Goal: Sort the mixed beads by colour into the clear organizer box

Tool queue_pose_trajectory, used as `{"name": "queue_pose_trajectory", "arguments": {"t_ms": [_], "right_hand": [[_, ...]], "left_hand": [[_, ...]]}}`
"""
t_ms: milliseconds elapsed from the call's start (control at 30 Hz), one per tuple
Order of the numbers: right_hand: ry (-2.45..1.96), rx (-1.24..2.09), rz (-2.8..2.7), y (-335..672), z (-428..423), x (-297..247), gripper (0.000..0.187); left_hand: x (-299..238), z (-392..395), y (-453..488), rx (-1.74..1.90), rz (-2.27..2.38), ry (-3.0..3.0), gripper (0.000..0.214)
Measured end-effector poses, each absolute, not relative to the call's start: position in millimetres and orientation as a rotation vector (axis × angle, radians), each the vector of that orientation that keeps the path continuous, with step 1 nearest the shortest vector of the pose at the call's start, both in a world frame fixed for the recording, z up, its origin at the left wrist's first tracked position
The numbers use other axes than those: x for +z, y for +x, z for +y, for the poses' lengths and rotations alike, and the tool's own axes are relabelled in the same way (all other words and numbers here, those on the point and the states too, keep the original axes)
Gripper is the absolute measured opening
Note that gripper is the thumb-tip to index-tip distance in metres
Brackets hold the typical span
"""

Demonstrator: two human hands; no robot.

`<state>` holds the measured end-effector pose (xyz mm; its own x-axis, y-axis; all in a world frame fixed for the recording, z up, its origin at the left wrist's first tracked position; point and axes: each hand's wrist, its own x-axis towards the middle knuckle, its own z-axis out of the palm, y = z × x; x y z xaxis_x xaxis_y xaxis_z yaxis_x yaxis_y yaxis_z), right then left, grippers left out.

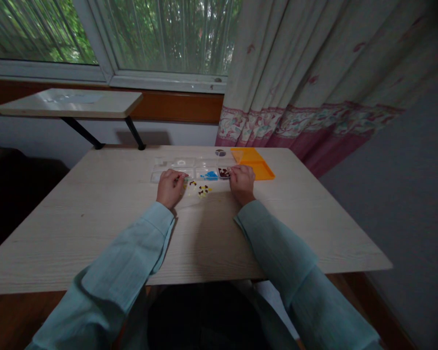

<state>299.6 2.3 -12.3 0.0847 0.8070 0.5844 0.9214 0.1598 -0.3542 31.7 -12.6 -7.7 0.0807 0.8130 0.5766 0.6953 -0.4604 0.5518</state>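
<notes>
The left hand [170, 188] and right hand [242, 183] are working, fingers curled, near frame centre, the right at dark brown pieces [224, 172] inside the clear compartment tray [200, 169]; fingertip closure and any grip are staying indistinct. Careful handling is requiring light contact, avoiding the yellow-and-brown cluster [204, 190]. The orange case [263, 171] is limiting rightward movement; tabletop [219, 248] is extending below toward its front edge.

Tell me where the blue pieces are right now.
In the head view, the blue pieces lie near mid-picture in a compartment of the clear tray, just left of the dark brown pieces, between the left hand and right hand.
</notes>
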Motion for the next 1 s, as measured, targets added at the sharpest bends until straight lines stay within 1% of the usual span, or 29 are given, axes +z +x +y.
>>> {"name": "queue_pose_trajectory", "arguments": {"t_ms": [200,400,533,1000], "right_hand": [[-1.572,-0.161,-1.761,293,-3,-10,0.033],[-1.492,-0.081,-1.766,285,-5,-11,0.031],[-1.48,-0.075,-1.768,284,-6,-9,0.029],[-1.435,-0.07,-1.785,281,-7,-9,0.028]], "left_hand": [[-7,-13,30,1.165,1.642,2.329,0.019],[-8,-18,35,1.004,1.646,2.479,0.021],[-8,-20,37,0.967,1.673,2.509,0.025],[-7,-21,36,0.916,1.684,2.528,0.019]]}}
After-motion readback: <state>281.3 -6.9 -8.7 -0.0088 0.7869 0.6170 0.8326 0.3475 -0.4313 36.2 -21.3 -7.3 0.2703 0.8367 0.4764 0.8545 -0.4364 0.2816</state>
